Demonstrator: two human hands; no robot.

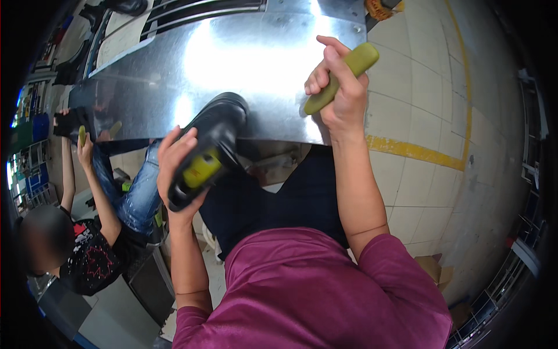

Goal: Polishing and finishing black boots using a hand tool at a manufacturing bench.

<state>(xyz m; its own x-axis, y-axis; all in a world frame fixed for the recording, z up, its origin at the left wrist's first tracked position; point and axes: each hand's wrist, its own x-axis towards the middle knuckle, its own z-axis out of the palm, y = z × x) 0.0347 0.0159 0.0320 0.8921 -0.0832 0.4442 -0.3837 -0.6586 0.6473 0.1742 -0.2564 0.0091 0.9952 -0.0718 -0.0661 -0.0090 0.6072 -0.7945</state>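
My left hand (174, 156) is closed round the heel end of a black leather shoe (220, 123). The shoe is tilted, its toe up by the near edge of the shiny metal table (145, 81). A yellow insole (201, 168) shows through its opening. At the table's right end, my right hand (347, 102) grips an olive-green oblong block (361, 58) with rounded ends. My right index finger stretches out past the thumb. The block is apart from the shoe, and whether it touches the table I cannot tell.
On the left a co-worker (87, 250) sits with a black shoe (72, 123) and a similar green block (82, 135). A metal rack (203, 8) adjoins the table's far side. Yellow lines (415, 152) mark the tiled floor at right, and a cardboard box (433, 269) stands behind me.
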